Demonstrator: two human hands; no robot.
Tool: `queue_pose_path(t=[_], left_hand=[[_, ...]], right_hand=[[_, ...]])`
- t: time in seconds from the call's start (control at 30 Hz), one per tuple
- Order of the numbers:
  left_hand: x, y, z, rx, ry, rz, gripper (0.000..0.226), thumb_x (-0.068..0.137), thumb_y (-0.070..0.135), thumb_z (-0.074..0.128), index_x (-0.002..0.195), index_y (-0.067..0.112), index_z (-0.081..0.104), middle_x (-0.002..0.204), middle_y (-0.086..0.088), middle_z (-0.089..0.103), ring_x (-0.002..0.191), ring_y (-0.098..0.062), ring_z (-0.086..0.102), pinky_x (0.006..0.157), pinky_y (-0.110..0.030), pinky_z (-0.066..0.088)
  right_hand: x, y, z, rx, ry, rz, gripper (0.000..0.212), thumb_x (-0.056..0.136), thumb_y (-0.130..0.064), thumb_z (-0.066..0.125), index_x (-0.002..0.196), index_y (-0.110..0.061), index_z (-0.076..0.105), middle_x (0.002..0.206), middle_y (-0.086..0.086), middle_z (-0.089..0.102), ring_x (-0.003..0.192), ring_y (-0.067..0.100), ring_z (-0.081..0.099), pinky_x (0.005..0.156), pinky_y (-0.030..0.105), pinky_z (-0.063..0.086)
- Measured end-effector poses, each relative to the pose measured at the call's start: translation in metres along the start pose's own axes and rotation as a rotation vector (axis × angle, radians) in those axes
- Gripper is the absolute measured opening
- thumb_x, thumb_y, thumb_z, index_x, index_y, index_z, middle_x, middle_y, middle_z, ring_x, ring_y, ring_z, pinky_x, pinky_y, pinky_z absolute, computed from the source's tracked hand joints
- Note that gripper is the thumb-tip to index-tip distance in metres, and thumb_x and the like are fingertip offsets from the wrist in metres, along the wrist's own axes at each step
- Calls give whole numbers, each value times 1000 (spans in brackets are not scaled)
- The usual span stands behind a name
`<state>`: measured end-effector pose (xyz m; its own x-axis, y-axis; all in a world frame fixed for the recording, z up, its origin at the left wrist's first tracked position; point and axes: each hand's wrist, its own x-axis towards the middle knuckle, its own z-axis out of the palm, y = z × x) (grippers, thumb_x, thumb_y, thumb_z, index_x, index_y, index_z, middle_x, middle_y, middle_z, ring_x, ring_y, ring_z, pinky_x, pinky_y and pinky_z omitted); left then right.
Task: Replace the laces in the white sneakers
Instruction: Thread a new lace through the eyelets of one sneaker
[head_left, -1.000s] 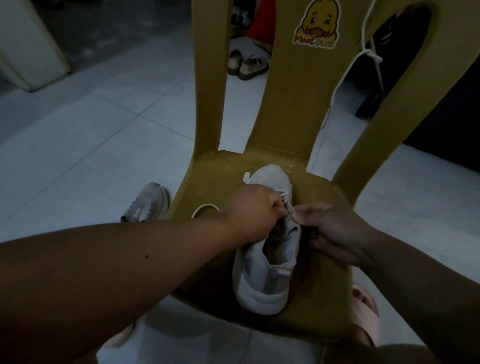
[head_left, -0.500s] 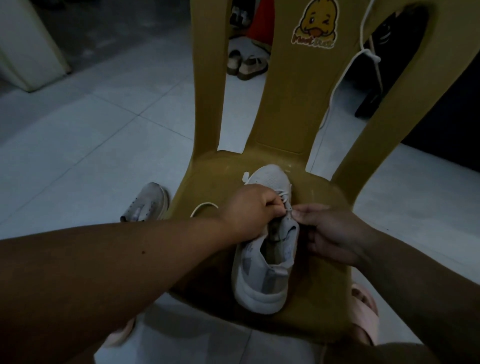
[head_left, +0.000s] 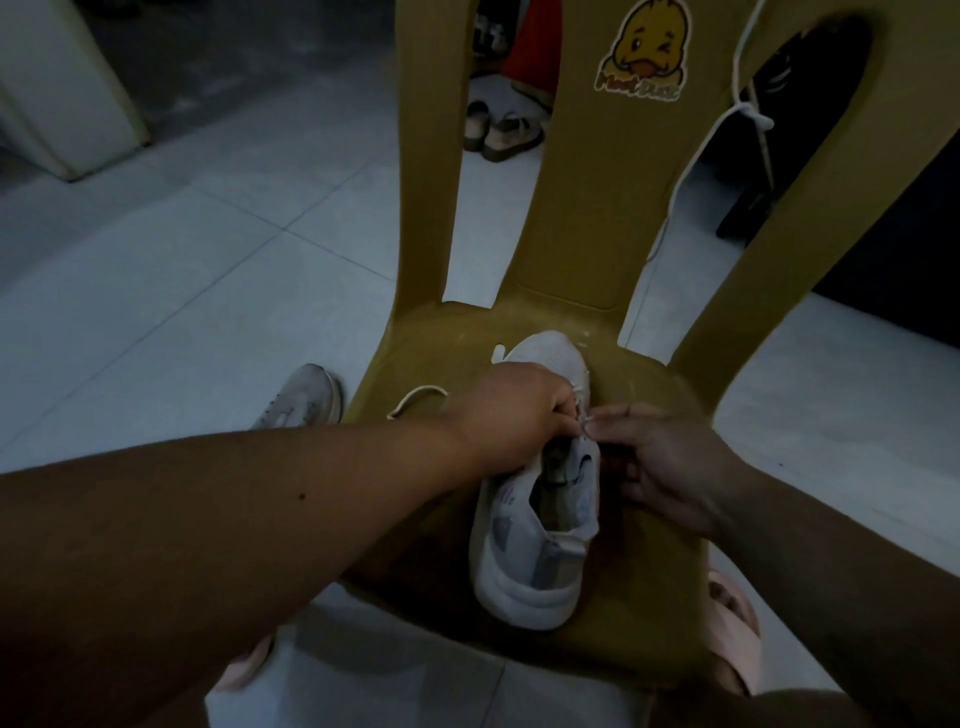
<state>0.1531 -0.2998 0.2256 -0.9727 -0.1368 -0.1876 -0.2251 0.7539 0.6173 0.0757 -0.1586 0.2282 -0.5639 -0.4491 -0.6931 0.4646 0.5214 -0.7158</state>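
We held the white sneaker (head_left: 535, 551) in the middle of the chair seat (head_left: 652, 566), toe toward its back edge, our left hand (head_left: 514, 410) gripping the upper to steady it, we judged, while our right hand (head_left: 670, 465) pinched the lace (head_left: 585, 422) at an eyelet.

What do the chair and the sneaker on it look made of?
Chair: likely moulded plastic, mustard, smooth, dull sheen, one-piece slotted back. Sneaker: upper looks like white knit or mesh fabric, matte; sole band smoother, probably rubber or foam.

White sneaker (head_left: 524, 582) lies on seat (head_left: 639, 374), toe away, lace (head_left: 415, 397) trailing left.
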Motion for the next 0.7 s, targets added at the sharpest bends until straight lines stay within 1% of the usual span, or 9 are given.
queue_pose_path(t=[0.07, 0.13, 0.17, 0.3, 0.33, 0.4, 0.5, 0.6, 0.7], left_hand=[[0, 1, 0, -6, -7, -7, 16, 92, 29, 57, 92, 19, 69, 95, 0, 65, 86, -12, 56, 77, -28, 43], [-1, 2, -1, 11, 1, 6, 15, 91, 31, 59, 91, 21, 69, 91, 1, 65, 85, -12, 57, 77, -30, 45], [-2, 2, -1, 16, 8, 12, 12, 89, 32, 61, 88, 22, 69, 89, 3, 64, 83, -12, 57, 75, -29, 45], [-6, 1, 0, -91, 141, -32, 23, 74, 40, 75, 79, 27, 57, 83, 10, 54, 75, -7, 51, 59, -22, 39], [-6, 1, 1, -153, 166, -46, 29, 71, 43, 77, 85, 28, 57, 90, 9, 51, 79, -5, 50, 61, -19, 39], [-7, 1, 4, -229, 158, -70, 42, 69, 49, 76, 105, 33, 60, 108, 7, 44, 98, -8, 47, 79, -22, 45], [-8, 2, 8, -199, 135, -113, 49, 69, 54, 74, 114, 39, 61, 117, 5, 41, 116, -17, 36, 99, -35, 42], [-9, 3, 9, -168, 140, -134, 44, 69, 55, 73, 111, 43, 61, 121, 5, 41, 117, -17, 31, 94, -31, 37], [-9, 4, 9, -109, 146, -127, 43, 70, 57, 71, 111, 45, 61, 122, 6, 42, 116, -18, 31, 92, -30, 36]], right_hand=[[-6, 0, 1, -160, 80, -130, 13, 82, -23, 71, 94, -19, 72, 97, 1, 72, 95, 18, 66, 82, 34, 55], [-13, -1, 3, -319, 157, -263, 9, 84, -30, 69, 91, -24, 72, 91, -9, 71, 87, 6, 65, 65, 14, 49], [-16, -1, 5, -414, 203, -317, 7, 87, -33, 66, 89, -28, 71, 87, -13, 68, 82, 1, 62, 59, 12, 43], [-17, 0, 11, -660, 333, -479, 12, 94, -35, 54, 85, -33, 61, 79, -17, 60, 71, -2, 54, 55, 15, 35], [-17, 0, 12, -667, 339, -514, 13, 96, -33, 52, 85, -32, 59, 79, -16, 59, 71, -1, 53, 55, 16, 34], [-18, -5, 12, -629, 356, -562, 15, 98, -30, 47, 85, -30, 56, 81, -12, 57, 73, 1, 52, 57, 19, 35], [-27, -19, 7, -355, 394, -565, 17, 100, -30, 40, 92, -24, 54, 89, -5, 62, 83, 10, 59, 67, 25, 44], [-39, -43, -10, 382, 283, -504, 20, 101, -28, 38, 103, -16, 54, 95, 3, 70, 90, 16, 69, 80, 32, 54], [-46, -63, -46, 865, 253, -504, 24, 101, -30, 39, 88, -14, 52, 70, -3, 61, 63, 9, 65, 64, 27, 53]])
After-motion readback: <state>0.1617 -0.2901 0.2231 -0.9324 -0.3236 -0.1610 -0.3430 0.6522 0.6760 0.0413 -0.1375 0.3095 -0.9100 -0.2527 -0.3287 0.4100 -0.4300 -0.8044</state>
